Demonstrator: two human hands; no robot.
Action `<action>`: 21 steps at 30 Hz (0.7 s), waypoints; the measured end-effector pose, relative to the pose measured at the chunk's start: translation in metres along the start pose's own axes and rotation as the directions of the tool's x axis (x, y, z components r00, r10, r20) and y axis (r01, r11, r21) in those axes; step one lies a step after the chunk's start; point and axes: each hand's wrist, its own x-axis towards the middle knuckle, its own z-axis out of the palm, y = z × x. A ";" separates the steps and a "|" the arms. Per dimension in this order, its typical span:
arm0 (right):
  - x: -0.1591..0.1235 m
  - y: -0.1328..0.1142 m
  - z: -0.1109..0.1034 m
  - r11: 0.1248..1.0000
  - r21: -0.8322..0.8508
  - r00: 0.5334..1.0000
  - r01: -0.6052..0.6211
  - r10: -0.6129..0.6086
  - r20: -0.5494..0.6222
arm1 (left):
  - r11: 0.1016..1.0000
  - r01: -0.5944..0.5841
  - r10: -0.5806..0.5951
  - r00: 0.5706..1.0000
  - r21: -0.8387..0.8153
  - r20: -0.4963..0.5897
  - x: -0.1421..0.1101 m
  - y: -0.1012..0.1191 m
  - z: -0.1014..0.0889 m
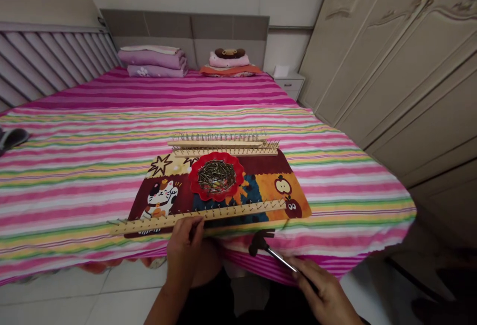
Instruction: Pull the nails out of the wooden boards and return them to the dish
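Note:
My right hand (318, 283) is wrapped round the handle of a claw hammer (278, 255), whose dark head hangs just off the near edge of the bed. My left hand (185, 240) has its fingers pinched together at the front edge of a long wooden strip (246, 209). Whatever lies between those fingertips is too small to make out. Nails stand in a row along this strip, some of them leaning. Behind it sits a red scalloped bowl (193, 186) heaped with loose nails (218, 175).
More wooden strips (216, 144) bristling with nails lie behind the bowl. Under everything is a patterned mat (298, 193) on a striped bedspread (93, 151). Folded purple bedding (152, 61) rests by the headboard, and a wardrobe (402, 56) stands at right.

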 end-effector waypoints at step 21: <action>-0.007 0.035 0.008 0.986 0.070 0.989 -0.149 0.148 0.030 | 0.743 -0.303 -0.168 0.778 0.596 0.605 0.124 0.052 0.023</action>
